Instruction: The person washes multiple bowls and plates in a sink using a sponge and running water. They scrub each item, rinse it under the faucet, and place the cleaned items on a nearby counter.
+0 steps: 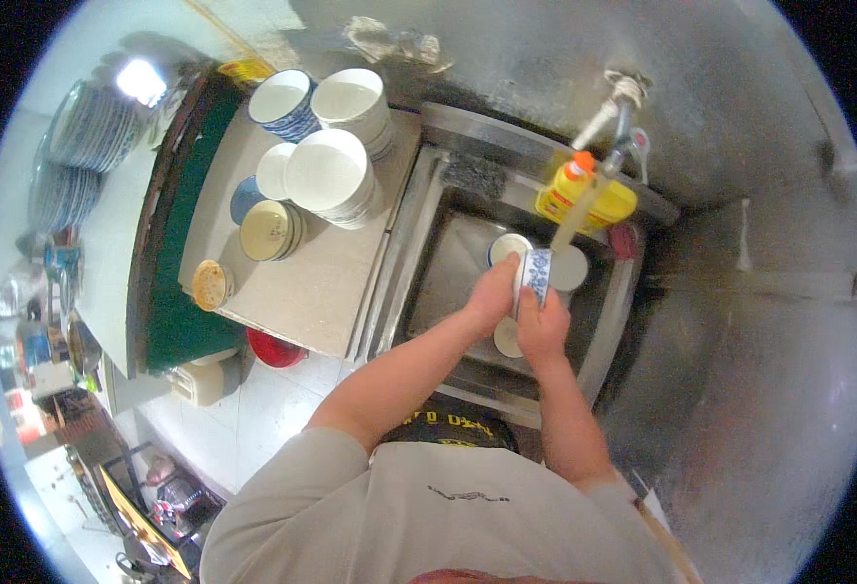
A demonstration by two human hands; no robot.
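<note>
Over the sink basin (443, 277), my left hand (494, 293) and my right hand (544, 327) both grip a white bowl with a blue floral pattern (537, 271). It is tipped on its side, its patterned outer wall towards the right. A white bowl with a blue rim (508, 247) lies in the sink just beyond my left hand. To the right sits a pale round dish (570, 269), and another pale dish (507, 339) is partly hidden below my hands. The tap's hose end (573, 219) hangs just above the held bowl; whether water runs is unclear.
Behind the sink stand a yellow dish-soap bottle (558, 196) and a metal tap (616, 155). A dark scouring pad (474, 175) and a pink sponge (622, 241) rest on the rim. Stacked bowls (330, 171) and a stained cup (211, 285) occupy the left counter (311, 292).
</note>
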